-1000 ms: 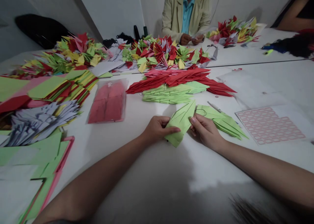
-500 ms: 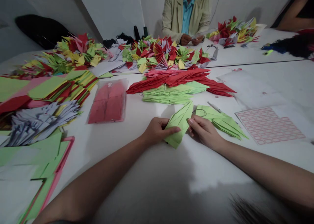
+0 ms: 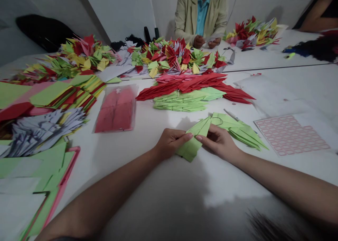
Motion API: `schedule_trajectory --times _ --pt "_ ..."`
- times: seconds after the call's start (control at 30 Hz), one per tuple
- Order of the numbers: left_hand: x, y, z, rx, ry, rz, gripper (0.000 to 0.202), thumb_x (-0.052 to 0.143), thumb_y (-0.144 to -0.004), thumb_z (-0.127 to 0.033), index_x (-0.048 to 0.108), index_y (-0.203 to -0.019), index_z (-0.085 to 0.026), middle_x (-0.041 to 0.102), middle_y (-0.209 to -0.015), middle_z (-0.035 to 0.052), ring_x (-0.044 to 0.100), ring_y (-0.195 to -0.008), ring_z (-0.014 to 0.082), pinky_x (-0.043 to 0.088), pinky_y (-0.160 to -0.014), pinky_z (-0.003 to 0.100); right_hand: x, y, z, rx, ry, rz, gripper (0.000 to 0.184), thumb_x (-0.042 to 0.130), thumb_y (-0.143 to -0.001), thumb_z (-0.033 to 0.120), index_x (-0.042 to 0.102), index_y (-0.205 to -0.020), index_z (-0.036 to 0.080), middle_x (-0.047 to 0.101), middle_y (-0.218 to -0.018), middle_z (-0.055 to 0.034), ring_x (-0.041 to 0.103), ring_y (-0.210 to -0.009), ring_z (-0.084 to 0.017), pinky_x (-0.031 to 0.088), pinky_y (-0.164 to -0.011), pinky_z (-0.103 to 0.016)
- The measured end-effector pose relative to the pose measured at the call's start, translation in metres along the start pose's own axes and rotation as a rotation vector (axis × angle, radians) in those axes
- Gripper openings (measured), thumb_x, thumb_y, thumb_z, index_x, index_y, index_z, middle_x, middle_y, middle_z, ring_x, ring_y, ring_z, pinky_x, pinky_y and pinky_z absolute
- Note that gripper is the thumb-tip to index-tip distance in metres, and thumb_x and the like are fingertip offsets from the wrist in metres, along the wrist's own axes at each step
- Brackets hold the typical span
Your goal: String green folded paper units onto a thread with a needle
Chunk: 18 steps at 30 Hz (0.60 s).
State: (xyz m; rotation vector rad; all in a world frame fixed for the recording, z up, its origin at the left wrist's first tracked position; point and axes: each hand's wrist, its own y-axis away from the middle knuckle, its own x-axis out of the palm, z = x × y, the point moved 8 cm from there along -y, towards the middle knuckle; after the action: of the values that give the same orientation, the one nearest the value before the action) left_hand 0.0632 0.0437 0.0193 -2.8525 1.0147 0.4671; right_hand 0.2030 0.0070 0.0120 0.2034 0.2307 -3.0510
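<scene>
Between my two hands is a folded piece of green paper (image 3: 190, 153), tapering to a point at its upper right. My left hand (image 3: 171, 142) pinches its left side, thumb on top. My right hand (image 3: 220, 141) grips the right edge, with the thumb on the front and the other fingers behind the paper. Just beyond the right hand lies a bundle of folded green papers (image 3: 245, 132) with a dark loop and a pen (image 3: 230, 115) on it. Farther back, a stack of folded green papers (image 3: 179, 102) rests against folded red papers (image 3: 200, 83).
Left of my hands lie a plastic packet of red paper (image 3: 115, 110), grey folded papers (image 3: 39, 130) and green sheets (image 3: 52, 174). A label sheet (image 3: 287, 137) is at right. Colourful folded paper piles (image 3: 174, 56) line the back, where a person (image 3: 185, 19) holds something small.
My right thumb has moved down and left across the green paper, and its fingers have gone behind it. The paper's tip has dropped slightly and tilted to the right.
</scene>
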Motion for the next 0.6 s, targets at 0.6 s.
schedule_trajectory --times 0.6 --pt "-0.038 -0.017 -0.009 -0.067 0.034 -0.048 0.01 0.051 -0.067 -0.026 0.052 -0.068 -0.016 0.044 -0.06 -0.0031 0.041 -0.055 0.0103 0.03 -0.05 0.021 -0.033 0.007 0.033 -0.045 -0.133 -0.268 0.02 0.057 -0.092 0.042 0.053 -0.086 0.023 0.043 -0.065 0.0031 0.036 -0.056 -0.012 0.028 -0.052 -0.027"
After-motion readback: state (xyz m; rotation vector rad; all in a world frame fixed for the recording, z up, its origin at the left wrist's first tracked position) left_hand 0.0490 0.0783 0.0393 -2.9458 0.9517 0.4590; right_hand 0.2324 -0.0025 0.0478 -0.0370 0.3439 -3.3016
